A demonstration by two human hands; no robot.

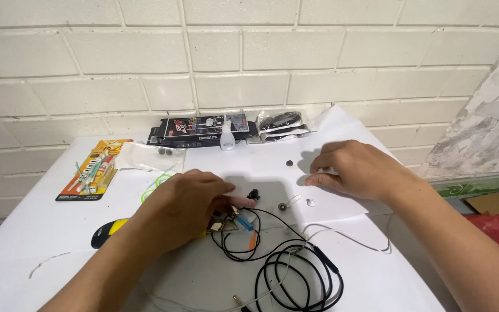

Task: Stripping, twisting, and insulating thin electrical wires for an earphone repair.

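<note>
My left hand (183, 208) hovers palm down over a small circuit board (224, 222) with loose wires, its fingers reaching toward a small black part (253, 194). Whether it grips anything is hidden. My right hand (356, 170) rests on a white paper sheet (261, 164), fingertips pinching something small and pale at the sheet. A coiled black earphone cable (295, 271) lies in front of both hands. Tiny round parts (283, 206) sit between the hands.
A black product box (194, 132) and a clear bag of earphones (281, 124) lie by the brick wall. An orange blister pack (92, 170) sits far left, and a black-and-yellow tool (106, 232) lies under my left forearm. A small dark disc (289, 164) is on the paper.
</note>
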